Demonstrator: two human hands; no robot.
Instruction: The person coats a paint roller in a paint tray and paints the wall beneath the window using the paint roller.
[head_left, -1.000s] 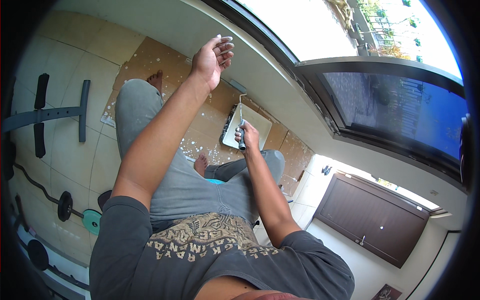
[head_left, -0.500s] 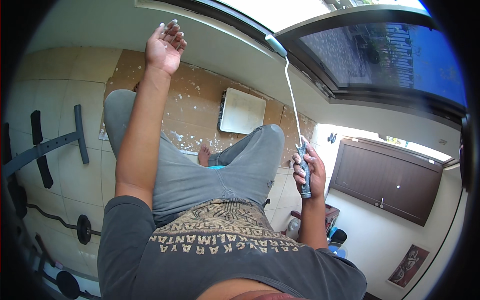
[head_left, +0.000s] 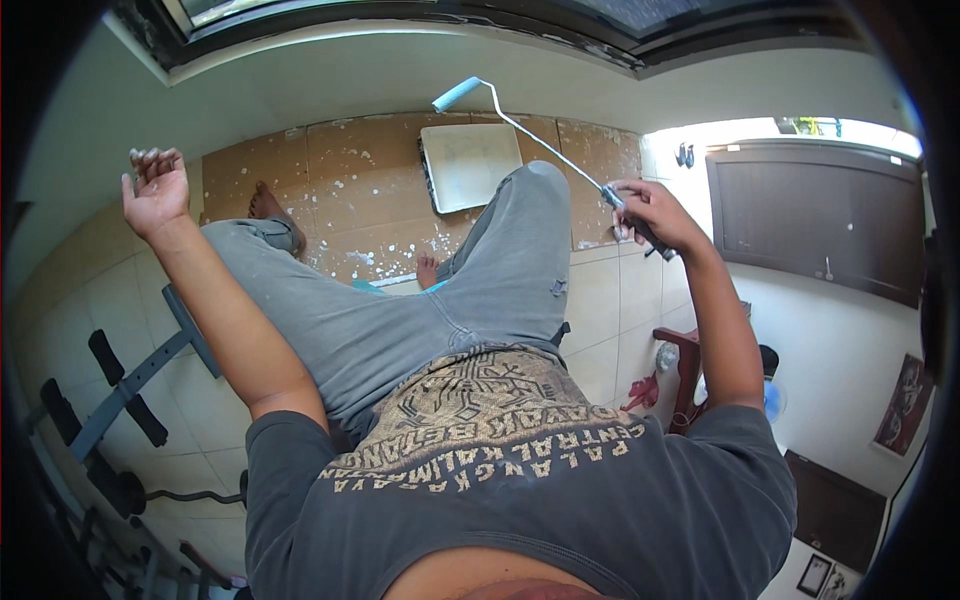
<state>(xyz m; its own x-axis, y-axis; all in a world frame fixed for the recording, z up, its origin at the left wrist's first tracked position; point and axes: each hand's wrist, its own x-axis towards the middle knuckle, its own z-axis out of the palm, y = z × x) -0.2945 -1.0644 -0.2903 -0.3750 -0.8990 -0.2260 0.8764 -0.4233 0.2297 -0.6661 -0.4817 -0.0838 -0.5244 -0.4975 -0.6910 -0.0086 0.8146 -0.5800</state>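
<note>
The right hand (head_left: 645, 222) wraps round the handle (head_left: 650, 238) of a paint roller (head_left: 457, 95), probably held from the end for reach; its blue sleeve hangs before the wall (head_left: 300, 85), contact uncertain. The left hand (head_left: 158, 195) is empty, loosely spread, perhaps for balance. The white tray (head_left: 470, 165) sits on spattered cardboard (head_left: 350, 215), likely there to catch drips. Half a second earlier, the near-upright roller overlapped the window frame (head_left: 590, 40); now it slants leftward below it.

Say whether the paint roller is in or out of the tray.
Out: its blue sleeve shows apart from the white tray, handle in the right hand.
</note>
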